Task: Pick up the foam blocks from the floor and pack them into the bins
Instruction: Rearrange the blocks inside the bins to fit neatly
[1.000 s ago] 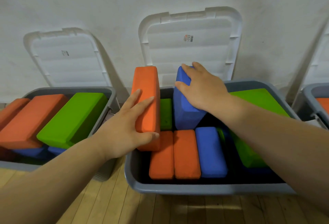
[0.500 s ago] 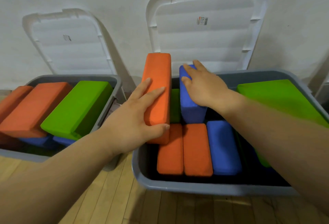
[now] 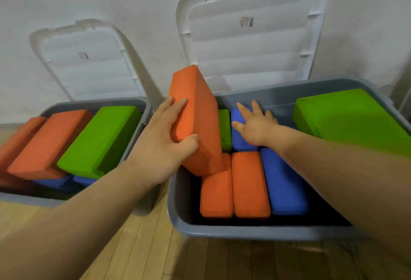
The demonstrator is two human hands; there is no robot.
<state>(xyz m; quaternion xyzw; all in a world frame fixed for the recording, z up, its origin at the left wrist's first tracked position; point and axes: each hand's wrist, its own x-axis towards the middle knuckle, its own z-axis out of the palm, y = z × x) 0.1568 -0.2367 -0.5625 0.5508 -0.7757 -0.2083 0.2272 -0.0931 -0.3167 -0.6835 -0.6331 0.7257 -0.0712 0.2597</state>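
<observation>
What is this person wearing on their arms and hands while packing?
Nothing that shows. The left hand and right hand are bare: no gloves, and no rings that I can make out. The left forearm and right forearm are bare too, with no sleeve, watch or wristband up to the picture's edge.

In the big bin (image 3: 244, 234): three blocks (image 3: 250, 184) flat at front, a tilted block (image 3: 195, 113) at left, possibly resting on them. Second bin (image 3: 93, 103) left of it, lid (image 3: 251, 42) behind.
</observation>
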